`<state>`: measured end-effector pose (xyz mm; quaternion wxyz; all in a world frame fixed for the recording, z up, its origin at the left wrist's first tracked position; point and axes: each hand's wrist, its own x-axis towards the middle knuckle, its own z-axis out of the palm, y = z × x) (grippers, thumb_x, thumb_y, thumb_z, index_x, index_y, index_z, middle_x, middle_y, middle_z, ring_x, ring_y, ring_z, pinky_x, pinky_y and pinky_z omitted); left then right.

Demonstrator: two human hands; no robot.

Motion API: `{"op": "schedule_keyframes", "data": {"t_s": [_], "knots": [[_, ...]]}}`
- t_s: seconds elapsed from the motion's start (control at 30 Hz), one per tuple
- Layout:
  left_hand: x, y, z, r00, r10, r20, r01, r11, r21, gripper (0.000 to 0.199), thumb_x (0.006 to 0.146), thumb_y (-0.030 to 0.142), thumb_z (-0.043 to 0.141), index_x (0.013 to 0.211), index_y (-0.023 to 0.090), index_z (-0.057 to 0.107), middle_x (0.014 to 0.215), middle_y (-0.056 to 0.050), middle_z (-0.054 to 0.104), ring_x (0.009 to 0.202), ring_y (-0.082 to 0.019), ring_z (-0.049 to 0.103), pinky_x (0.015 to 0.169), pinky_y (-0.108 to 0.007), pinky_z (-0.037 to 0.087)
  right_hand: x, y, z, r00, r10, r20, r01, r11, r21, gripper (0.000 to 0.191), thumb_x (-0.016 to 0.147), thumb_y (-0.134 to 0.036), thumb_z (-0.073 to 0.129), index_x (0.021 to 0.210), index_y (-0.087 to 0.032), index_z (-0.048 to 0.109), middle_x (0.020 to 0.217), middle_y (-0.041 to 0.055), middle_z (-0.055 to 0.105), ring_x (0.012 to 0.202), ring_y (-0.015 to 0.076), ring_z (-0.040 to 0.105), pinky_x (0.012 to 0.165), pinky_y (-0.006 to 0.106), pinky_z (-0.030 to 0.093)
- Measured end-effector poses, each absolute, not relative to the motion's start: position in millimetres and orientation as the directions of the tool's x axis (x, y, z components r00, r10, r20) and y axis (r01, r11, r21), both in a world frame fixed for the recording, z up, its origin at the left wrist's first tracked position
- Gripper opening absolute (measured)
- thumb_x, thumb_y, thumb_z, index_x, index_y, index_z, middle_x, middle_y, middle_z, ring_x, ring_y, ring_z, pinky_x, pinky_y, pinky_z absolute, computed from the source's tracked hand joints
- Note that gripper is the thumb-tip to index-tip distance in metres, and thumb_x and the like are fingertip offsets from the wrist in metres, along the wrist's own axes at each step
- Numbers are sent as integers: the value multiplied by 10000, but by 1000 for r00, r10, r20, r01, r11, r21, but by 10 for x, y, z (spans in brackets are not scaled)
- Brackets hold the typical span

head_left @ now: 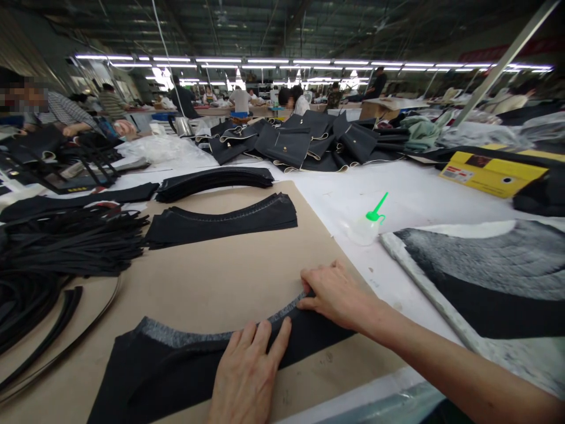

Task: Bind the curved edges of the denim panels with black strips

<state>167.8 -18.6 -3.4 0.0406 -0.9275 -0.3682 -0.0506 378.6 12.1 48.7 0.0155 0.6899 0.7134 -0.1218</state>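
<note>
Pinching a black fabric panel (163,377) by its edge, the right hand (329,291) sits near the open left hand (249,365); the grey margin (185,338) seems unfolded, the stacked panels (229,221) beyond already crimped.

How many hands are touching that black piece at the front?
2: the left hand lies across the middle of the black piece; the right hand pinches its curved edge farther right. Both are in plain view.
</note>
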Motion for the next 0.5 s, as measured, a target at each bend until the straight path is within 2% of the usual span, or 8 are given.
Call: {"op": "schedule_keyframes", "data": {"t_s": [0.1,0.17,0.27,0.37,0.5], "knots": [[1738,-195,-5,693,705,149,718,-693,-61,664,767,12,442,1361,311,448,1037,-57,594,905,-219,532,801,-358,440,3864,114,506,19,986,-164,981,-50,-187,276,756,-425,694,798,-178,578,805,49,646,816,256,609,782,361,342],[1744,-192,-25,705,688,169,705,-706,-64,632,790,36,446,1364,299,446,1035,-65,589,918,-214,523,805,-341,430,3969,135,498,49,984,-171,965,-91,-245,253,753,-397,694,825,-179,586,818,43,646,790,228,604,704,308,364],[1727,-184,-74,733,657,176,674,-736,-57,602,817,76,454,1377,296,428,1039,-66,581,926,-209,514,805,-327,417,4156,197,442,51,975,-218,922,-130,-364,132,772,-284,665,842,-187,610,744,3,636,690,160,586,580,234,362],[1715,-186,-107,718,670,189,690,-720,-72,597,827,88,455,1381,309,420,1073,-65,575,943,-206,508,825,-327,402,4284,251,362,39,964,-264,878,-159,-451,29,780,-203,637,800,-185,626,650,-26,605,610,127,565,537,206,362],[1703,-174,-113,741,637,214,667,-737,-113,586,828,78,445,1371,299,435,1020,-60,588,913,-199,510,804,-315,396,4304,264,308,50,954,-296,845,-198,-497,36,798,-180,598,822,-184,624,565,-41,575,490,113,536,491,207,349]]}}
